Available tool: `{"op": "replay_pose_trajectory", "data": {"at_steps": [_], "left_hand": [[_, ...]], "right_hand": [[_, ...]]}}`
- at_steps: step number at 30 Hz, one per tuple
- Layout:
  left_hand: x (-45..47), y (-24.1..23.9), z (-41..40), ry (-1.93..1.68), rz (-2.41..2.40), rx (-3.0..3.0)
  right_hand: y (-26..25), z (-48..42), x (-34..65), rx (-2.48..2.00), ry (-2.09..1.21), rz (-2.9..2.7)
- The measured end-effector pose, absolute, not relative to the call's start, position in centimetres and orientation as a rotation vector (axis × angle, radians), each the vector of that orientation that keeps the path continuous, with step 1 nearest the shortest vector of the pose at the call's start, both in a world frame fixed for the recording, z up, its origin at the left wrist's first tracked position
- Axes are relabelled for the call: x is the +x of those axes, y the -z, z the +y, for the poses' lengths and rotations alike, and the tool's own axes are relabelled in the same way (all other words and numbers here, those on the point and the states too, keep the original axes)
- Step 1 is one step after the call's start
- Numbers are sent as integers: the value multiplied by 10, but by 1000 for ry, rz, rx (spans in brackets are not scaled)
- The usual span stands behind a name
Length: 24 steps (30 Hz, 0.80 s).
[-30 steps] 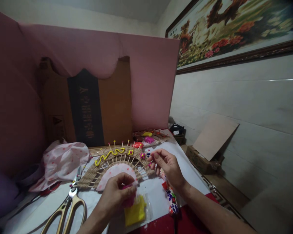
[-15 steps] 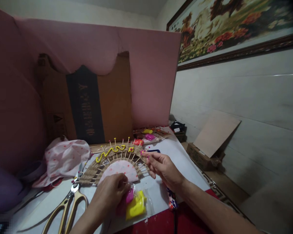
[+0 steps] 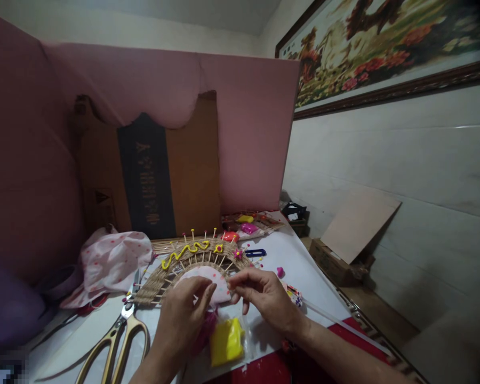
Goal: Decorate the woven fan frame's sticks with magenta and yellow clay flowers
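A woven arch of straw (image 3: 192, 262) lies on the white table (image 3: 308, 277), with a yellow clay squiggle, small clay flowers and pin-like sticks along its rim. A pink dotted cloth half-circle (image 3: 208, 277) fills its inside. My left hand (image 3: 182, 320) is curled over a lump of magenta clay (image 3: 208, 322). Just to its right, my right hand (image 3: 264, 296) pinches its fingertips together near the left thumb, over the arch's lower edge. What the pinch holds is too small to make out. A bag of yellow clay (image 3: 226, 341) lies below both hands.
Gold-handled scissors (image 3: 116, 336) lie to the left. A pink dotted cloth (image 3: 108, 264) is bunched behind them. A cardboard box (image 3: 152, 170) and pink board stand at the back. Clay packs (image 3: 246, 224), a blue clip (image 3: 255, 253) and a pink clay bit (image 3: 280, 272) lie on the right.
My right hand came back from the arch's right end toward my left hand and closed into a pinch. My left hand shifted slightly up over the magenta clay.
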<state>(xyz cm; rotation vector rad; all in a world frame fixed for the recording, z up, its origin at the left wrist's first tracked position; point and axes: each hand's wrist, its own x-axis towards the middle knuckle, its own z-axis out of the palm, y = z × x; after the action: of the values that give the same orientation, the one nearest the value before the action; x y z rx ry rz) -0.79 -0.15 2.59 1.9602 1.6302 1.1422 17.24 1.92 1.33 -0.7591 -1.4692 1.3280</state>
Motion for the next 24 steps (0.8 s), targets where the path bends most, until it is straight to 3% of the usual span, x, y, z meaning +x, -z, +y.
{"op": "replay_pose_trajectory", "data": {"at_steps": [13,24], "left_hand": [[1,-20,-6,-1297,1440,1969],[16,-20,-10,-1154,1226,1692]], "right_hand": [[-11,15,169,-765,-1406,-1389],[-4,5,173,-727,-470,-1925]]}}
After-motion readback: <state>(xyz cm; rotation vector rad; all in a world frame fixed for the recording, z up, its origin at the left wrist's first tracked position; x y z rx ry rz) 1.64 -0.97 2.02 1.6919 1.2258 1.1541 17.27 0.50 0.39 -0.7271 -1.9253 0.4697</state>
